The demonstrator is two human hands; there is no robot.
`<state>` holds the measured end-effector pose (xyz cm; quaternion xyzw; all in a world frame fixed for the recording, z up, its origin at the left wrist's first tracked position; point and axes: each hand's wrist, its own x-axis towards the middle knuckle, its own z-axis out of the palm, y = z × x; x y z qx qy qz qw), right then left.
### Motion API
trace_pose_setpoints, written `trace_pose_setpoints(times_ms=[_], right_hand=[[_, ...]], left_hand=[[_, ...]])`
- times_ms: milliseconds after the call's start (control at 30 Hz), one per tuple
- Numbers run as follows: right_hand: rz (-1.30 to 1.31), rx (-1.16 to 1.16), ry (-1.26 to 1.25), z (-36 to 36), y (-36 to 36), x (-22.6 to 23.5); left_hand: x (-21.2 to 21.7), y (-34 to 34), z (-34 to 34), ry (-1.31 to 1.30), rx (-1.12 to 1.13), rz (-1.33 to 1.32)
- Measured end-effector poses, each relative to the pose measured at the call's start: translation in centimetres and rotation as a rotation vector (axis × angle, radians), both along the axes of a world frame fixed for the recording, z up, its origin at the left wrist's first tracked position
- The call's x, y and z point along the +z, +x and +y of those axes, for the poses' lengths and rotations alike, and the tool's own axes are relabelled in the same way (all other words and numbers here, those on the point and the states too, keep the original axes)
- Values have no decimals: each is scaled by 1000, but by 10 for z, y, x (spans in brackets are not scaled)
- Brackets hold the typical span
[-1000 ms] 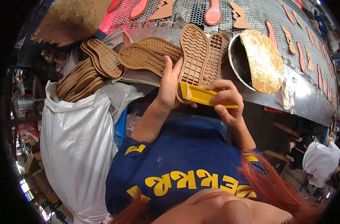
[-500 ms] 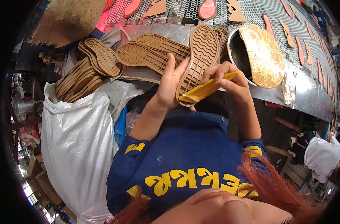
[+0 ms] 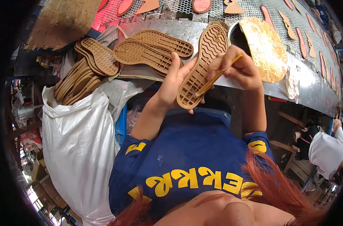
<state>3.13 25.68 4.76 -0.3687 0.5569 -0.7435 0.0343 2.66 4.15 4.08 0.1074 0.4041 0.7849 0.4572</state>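
A brown shoe sole (image 3: 207, 51) is tilted in front of me with its ridged, gridded tread facing up. My left hand (image 3: 171, 83) grips it by the left edge, thumb raised and fingers partly hidden underneath. In my right hand (image 3: 242, 68) is a thin, flat yellow tool (image 3: 219, 75), pinched at its upper end and seen nearly edge-on. The tool's lower tip meets the grid at the sole's near end. Beside my left hand, more brown soles (image 3: 141, 56) lie overlapping on the metal bench, and another pokes out behind the held sole.
A white sack (image 3: 79, 143) at left has several soles (image 3: 79, 81) stacked at its mouth. A shiny, glue-streaked yellow board (image 3: 265, 49) partly covers a round container (image 3: 237, 37). Beyond the metal bench (image 3: 314, 92), a mesh surface (image 3: 247, 22) carries pink and tan pieces. A person in white (image 3: 327, 152) is at far right.
The yellow tool has turned from its broad face to nearly edge-on, its tip shifting right along the sole's near end. My right hand has moved slightly right. My left hand keeps its hold.
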Motion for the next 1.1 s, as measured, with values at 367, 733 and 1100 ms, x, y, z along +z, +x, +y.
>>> trace_pose_setpoints(times_ms=[367,733,1100], right_hand=[[98,-1320,521,41,19,-17],[152,-1520,667,36,17,-40],[-181,-1171,-380,41,15,-46]], left_hand=[[-22,-4,6,268,539,210],[-17,-9,-18,71,686,559],[3,0,-29,299,663,819]])
